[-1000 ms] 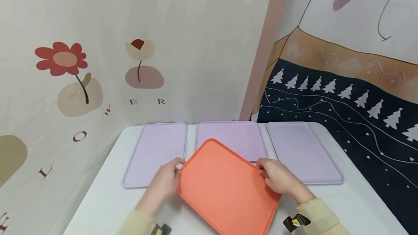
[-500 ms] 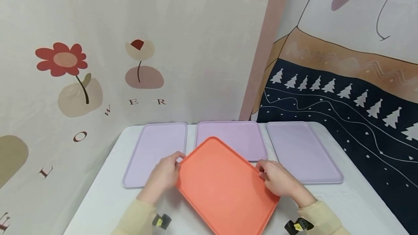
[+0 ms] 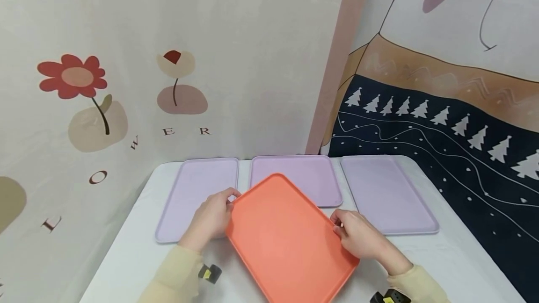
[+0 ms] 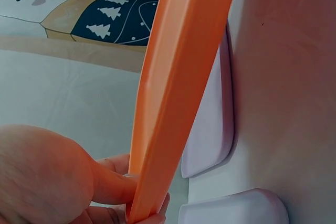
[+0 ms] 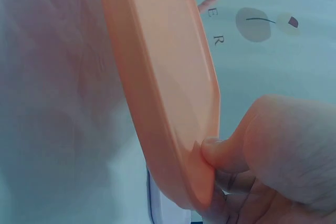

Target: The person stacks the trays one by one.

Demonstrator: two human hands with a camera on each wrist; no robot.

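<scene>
Gripping opposite edges, left hand [image 3: 210, 221] and right hand [image 3: 360, 237] hold an empty orange tray [image 3: 286, 240] tilted above the white tabletop [image 3: 126, 261], partly covering three empty lilac trays [image 3: 389, 195] lined up behind it.

Three lilac trays [image 3: 294, 179] lie on the white table [image 3: 455, 256].

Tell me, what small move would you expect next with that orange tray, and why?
Probably turning the orange tray a little more until it lines up with the three purple trays, then lowering it. The left hand and right hand each grip an opposite edge, and the tray sits skewed, one corner pointing at the middle purple tray, lifted off the white table.
</scene>
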